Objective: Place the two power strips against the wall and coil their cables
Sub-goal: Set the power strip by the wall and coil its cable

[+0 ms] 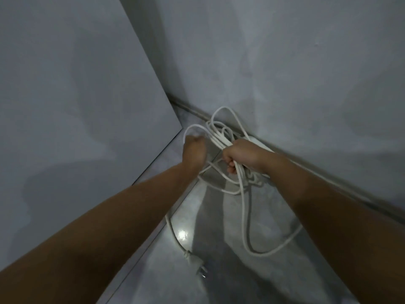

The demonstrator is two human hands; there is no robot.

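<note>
Grey plaster wall ahead and right, meeting a flat grey panel on the left at a corner. Glossy grey floor below, with a light glare spot and a skirting strip along the wall base. Both bare forearms reach in from the bottom toward the corner. White cable: several loops are bunched up near the wall base, and one long slack loop hangs down onto the floor right of centre. Another strand trails left along the panel's bottom edge. Right hand: fist closed around the loop bundle, knuckles toward the camera, with loops fanning out above and below the fist. Left hand: motion-blurred, fingers curled on a single strand arching over from the bundle, just left of the right hand, not touching it. White edge past the right wrist, at the wall base: could be a power strip body, mostly hidden, cannot tell. White plug lies flat on the floor at the trailing strand's end, prongs pointing toward the camera, well apart from both hands.
</note>
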